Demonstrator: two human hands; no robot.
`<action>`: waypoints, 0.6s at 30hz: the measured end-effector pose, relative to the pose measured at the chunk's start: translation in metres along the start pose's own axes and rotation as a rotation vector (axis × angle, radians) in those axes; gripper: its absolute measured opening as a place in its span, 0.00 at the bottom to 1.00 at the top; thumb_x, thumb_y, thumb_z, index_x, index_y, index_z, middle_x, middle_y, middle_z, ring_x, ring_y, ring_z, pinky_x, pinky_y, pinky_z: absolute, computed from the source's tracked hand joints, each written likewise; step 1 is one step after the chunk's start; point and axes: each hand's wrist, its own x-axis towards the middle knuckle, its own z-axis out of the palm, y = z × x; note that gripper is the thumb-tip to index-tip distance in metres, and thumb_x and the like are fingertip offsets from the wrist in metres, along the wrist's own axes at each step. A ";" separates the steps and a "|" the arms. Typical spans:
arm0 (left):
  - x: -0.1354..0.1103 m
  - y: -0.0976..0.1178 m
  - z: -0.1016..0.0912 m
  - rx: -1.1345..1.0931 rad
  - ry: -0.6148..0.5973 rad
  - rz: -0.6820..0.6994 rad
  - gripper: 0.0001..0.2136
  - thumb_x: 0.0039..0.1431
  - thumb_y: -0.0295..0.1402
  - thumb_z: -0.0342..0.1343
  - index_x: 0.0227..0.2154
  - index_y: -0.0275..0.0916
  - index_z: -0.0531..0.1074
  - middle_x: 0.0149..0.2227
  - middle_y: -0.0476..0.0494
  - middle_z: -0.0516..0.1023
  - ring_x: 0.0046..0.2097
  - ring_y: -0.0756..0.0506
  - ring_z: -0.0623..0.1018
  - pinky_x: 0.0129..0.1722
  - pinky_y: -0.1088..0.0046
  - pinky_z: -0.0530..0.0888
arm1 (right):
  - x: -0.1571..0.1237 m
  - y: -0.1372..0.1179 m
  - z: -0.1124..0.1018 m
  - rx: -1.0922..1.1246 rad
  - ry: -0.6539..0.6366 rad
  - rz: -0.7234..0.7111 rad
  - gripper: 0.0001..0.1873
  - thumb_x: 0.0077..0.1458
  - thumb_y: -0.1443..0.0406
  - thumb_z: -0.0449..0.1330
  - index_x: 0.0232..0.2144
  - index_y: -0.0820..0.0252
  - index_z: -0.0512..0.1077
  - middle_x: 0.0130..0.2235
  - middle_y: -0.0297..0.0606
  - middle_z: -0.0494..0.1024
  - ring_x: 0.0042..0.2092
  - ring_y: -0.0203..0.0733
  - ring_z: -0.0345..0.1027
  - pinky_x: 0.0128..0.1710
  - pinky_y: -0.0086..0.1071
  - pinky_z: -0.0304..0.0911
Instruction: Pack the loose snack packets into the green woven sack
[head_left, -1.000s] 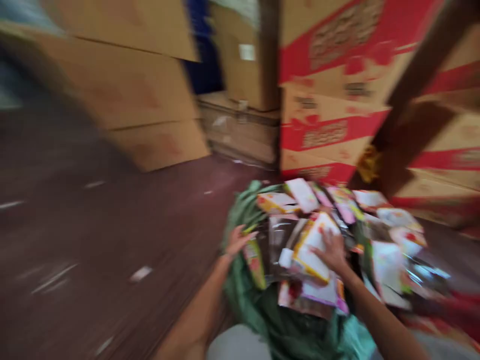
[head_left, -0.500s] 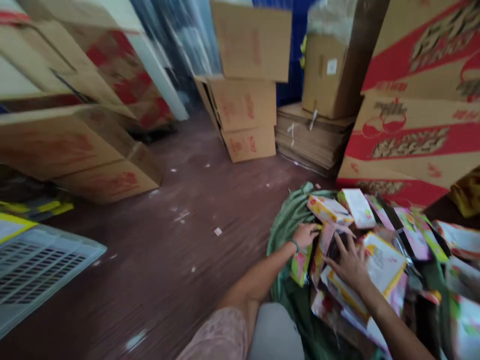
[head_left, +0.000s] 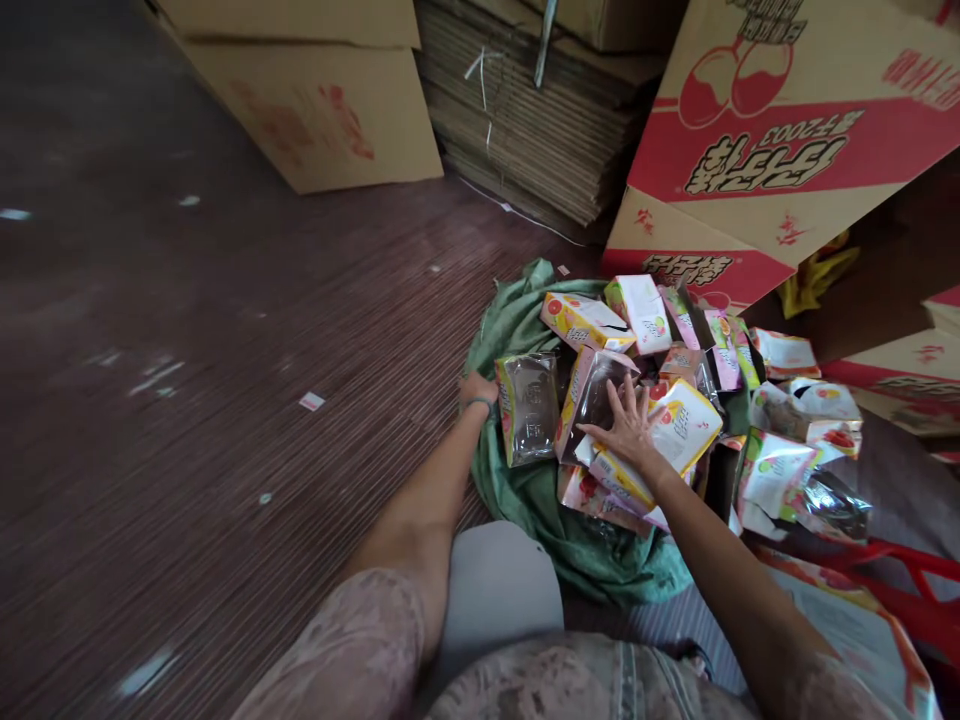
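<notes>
Head view: boxes heap inside the sack, our right hand splayed over them. Our left hand has moved off the leftmost box to the sack's left edge, leaving that box unheld; its grip we cannot tell.

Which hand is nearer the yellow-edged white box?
Right. The right hand is spread over the left part of the white box; the left hand is farther, at the edge of the green sack.
</notes>
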 end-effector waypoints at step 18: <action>0.011 0.038 0.027 -0.008 -0.034 0.129 0.10 0.71 0.33 0.49 0.40 0.37 0.75 0.39 0.39 0.80 0.44 0.40 0.80 0.43 0.67 0.72 | 0.111 -0.015 -0.103 0.263 0.604 -0.003 0.29 0.68 0.45 0.52 0.57 0.60 0.72 0.59 0.53 0.71 0.63 0.58 0.61 0.62 0.55 0.58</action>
